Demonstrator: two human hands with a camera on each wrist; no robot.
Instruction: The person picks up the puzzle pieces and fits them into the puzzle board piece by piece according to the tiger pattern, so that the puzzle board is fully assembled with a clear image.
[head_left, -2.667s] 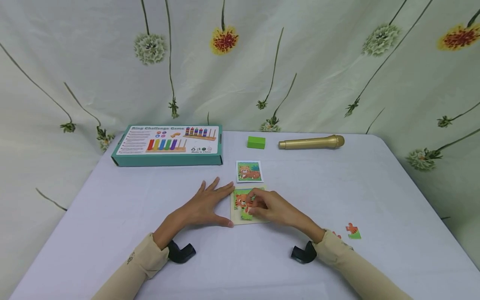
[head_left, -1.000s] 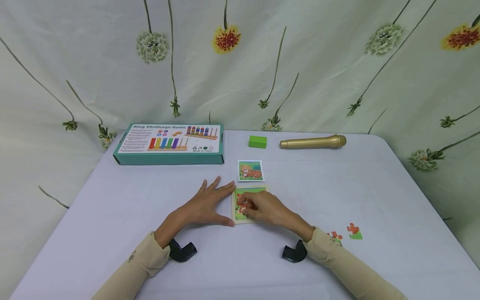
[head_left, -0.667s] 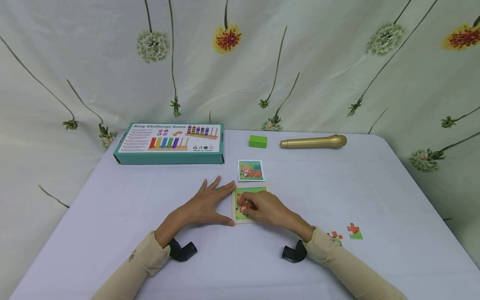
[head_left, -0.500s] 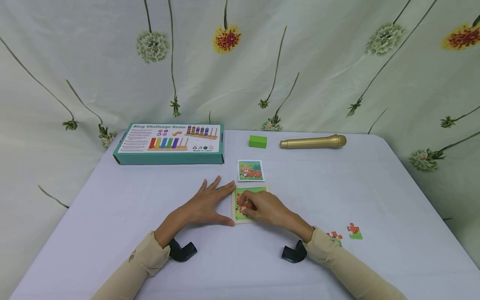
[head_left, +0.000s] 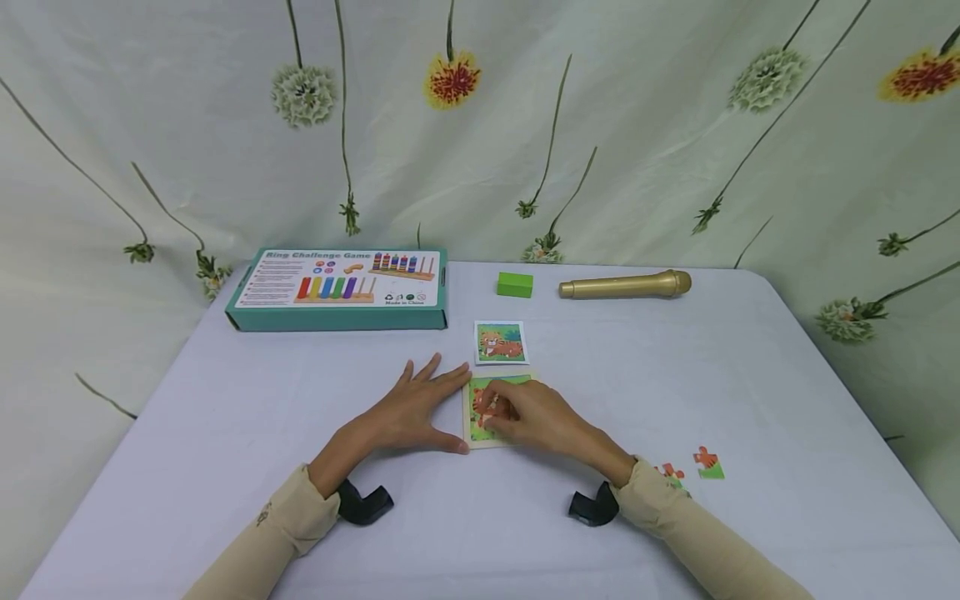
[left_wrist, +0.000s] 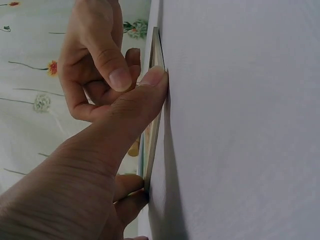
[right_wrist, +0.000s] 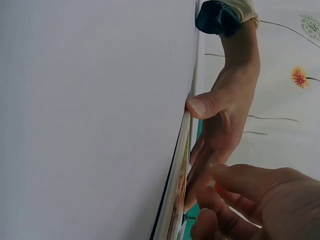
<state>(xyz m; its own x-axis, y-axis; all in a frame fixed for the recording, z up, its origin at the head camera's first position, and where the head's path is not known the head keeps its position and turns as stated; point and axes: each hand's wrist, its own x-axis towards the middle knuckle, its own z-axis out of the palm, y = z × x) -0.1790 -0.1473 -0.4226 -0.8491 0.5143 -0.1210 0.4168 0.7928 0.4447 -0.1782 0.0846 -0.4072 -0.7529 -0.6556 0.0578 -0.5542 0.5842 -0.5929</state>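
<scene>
A small puzzle board (head_left: 477,432) with a tiger picture and a pale rim lies on the white-covered table. My left hand (head_left: 412,410) spreads over its left side, thumb at the near corner and a fingertip at the far corner; the left wrist view shows the thumb (left_wrist: 152,77) resting on the board's edge. My right hand (head_left: 543,417) hovers over the picture with fingers bent and hides its right part. Between its thumb (right_wrist: 225,172) and fingers no piece shows in the wrist views. Two loose jigsaw pieces, one red and green (head_left: 708,463), lie right of that hand.
A tiger picture card (head_left: 501,342) lies just beyond the board. Farther back are a teal Ring Challenge Game box (head_left: 337,319), a green block (head_left: 514,285) and a gold toy microphone (head_left: 624,286). Floral cloth (head_left: 637,125) hangs behind the table.
A green-edged piece shifted from under my right fingers into the board's lower left corner, where bare board showed. My right hand followed it left, then drew slightly right. My left hand stayed put.
</scene>
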